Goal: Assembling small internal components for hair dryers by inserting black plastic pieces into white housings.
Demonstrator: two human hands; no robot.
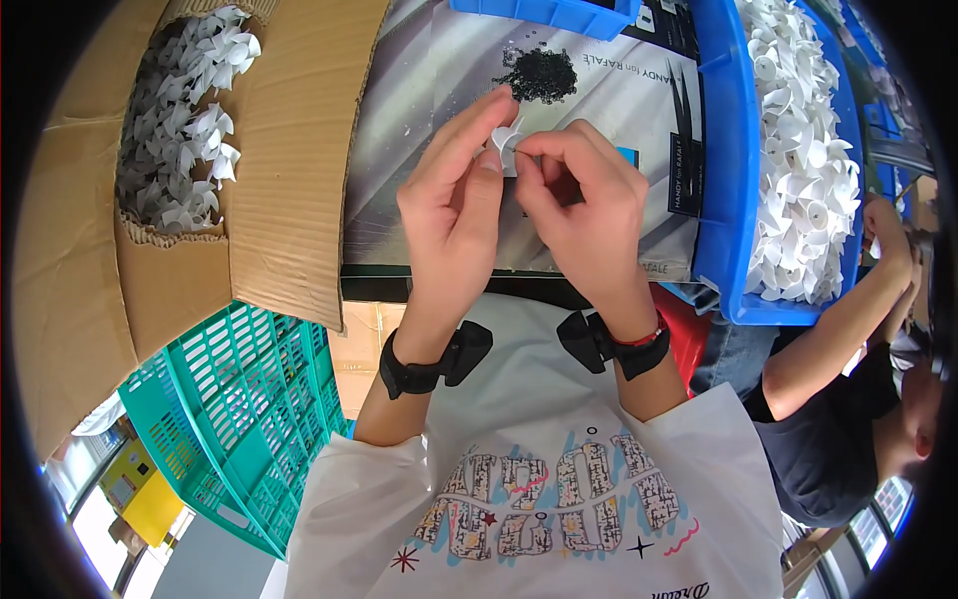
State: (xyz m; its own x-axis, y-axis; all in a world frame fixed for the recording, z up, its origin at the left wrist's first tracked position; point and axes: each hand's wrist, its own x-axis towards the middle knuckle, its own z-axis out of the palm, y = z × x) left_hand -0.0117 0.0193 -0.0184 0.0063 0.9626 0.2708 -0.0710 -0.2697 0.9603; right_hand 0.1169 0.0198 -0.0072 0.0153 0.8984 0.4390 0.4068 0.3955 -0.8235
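Above the work surface, my left hand (454, 200) is closed on a small white plastic fan wheel (505, 137) with curved blades, held between thumb and fingers. My right hand (596, 200) meets it from the other side, thumb and forefinger pinched together against the wheel. Whatever sits between those right fingertips is too small to make out. Just beyond both hands lies a loose heap of tiny black rings (539, 76).
A blue bin (717, 150) full of white fan wheels (803, 170) stands right. Left is a cardboard box (289, 130) with more wheels in its torn opening. A green crate (249, 419) sits lower left, a blue tray (559, 14) beyond the rings. Another person (833, 439) works at far right.
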